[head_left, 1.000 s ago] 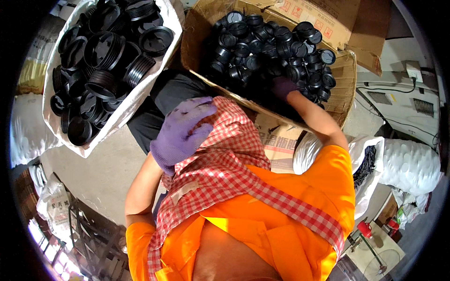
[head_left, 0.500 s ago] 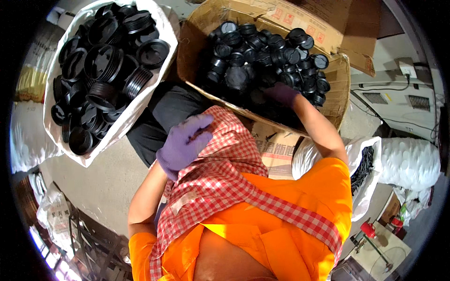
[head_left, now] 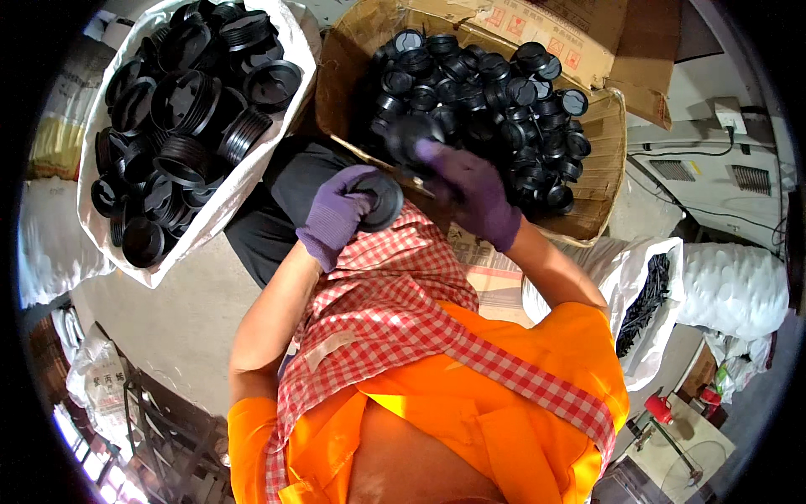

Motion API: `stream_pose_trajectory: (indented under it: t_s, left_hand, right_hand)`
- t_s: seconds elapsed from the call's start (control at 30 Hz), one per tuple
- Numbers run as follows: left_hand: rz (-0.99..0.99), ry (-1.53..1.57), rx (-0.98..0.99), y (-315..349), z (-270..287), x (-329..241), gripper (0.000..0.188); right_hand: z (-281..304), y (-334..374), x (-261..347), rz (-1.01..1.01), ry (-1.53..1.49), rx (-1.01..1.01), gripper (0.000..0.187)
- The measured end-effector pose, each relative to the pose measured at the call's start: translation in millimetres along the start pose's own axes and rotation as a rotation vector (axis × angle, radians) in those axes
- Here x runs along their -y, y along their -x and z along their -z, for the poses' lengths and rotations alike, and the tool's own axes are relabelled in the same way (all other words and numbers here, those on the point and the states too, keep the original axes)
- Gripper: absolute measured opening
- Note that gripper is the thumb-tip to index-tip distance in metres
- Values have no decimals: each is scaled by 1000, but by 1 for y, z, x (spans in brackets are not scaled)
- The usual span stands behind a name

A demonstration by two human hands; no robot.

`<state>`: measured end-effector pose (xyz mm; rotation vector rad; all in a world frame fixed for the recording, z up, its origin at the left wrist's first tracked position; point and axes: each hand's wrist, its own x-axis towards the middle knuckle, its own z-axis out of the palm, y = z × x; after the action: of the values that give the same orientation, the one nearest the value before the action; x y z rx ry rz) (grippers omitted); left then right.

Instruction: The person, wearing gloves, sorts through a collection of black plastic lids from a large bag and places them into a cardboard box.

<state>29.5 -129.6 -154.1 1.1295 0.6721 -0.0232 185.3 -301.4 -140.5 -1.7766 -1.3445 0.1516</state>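
My left hand [head_left: 334, 217], in a purple glove, grips a round black plastic cap [head_left: 384, 203] by its edge, above the checked apron. My right hand [head_left: 474, 195], gloved alike, is over the near rim of the cardboard box [head_left: 604, 160]. Smeared by motion, another round black piece [head_left: 411, 139] is at its fingertips, and its exact shape cannot be made out. Behind it, a heap of small black round parts [head_left: 520, 92] fills much of the box.
At the left stands a white woven sack [head_left: 294, 126] full of larger ribbed black caps [head_left: 180, 160]. On the right, a white bag [head_left: 672, 294] holds thin black pieces [head_left: 645, 307]. A white cabinet [head_left: 714, 181] with a cable is beyond it.
My right hand has come out of the heap, toward me and left, with a black piece. My left hand, empty before, now holds a black cap.
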Motion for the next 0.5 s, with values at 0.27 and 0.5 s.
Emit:
stream_pose_trajectory:
  t_s: [0.27, 0.5]
  left_hand:
    - [36, -219, 188, 14, 12, -13, 34]
    - [-474, -842, -26, 24, -15, -46, 42]
  right_hand:
    - [8, -21, 17, 407, 218, 317, 34]
    - [6, -27, 16, -140, -79, 327, 32]
